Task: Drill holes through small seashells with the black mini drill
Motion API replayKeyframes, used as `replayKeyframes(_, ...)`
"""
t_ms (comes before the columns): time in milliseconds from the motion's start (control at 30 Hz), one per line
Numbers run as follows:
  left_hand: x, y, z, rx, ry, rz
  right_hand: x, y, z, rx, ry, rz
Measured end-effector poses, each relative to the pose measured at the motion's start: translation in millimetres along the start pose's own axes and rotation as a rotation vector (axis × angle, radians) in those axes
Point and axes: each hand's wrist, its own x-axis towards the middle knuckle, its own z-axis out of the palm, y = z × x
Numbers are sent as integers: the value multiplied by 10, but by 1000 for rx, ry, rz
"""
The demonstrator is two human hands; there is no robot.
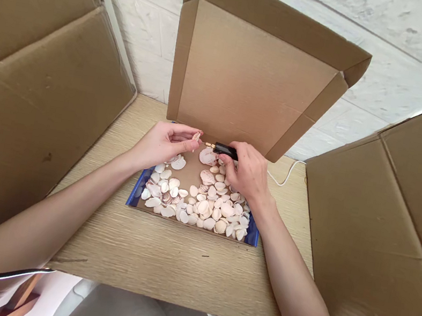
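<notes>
Between the thumb and fingers of my left hand is a small ribbed seashell, held up on edge. My right hand grips a black mini electric drill with a brass-coloured chuck. Its thin bit points left at the shell; whether the tip touches it I cannot tell. Below both hands lies a shallow cardboard tray with blue side edges. Many loose white and pinkish shells cover its front and right parts, and a few larger ones lie near the drill.
A brown cardboard box lid leans against the white brick-patterned wall behind the tray. Tall cardboard panels flank the wooden table left and right. A white cable runs behind my right hand.
</notes>
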Motion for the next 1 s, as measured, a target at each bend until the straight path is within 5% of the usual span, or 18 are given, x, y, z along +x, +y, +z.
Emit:
replayKeyframes(167, -4, 12, -1, 27, 4, 2, 25, 10, -20, -31, 118, -3)
replayKeyframes(333, -6, 11, 0, 16, 5, -13, -17, -6, 20, 49, -9, 37)
replayKeyframes(633, -13, 12, 2, 28, 22, -15, 21, 44, 3, 9, 90, -43)
replayKeyframes(1000, -7, 0, -6, 9, 9, 4, -39, 14, 55, 94, -59, 7)
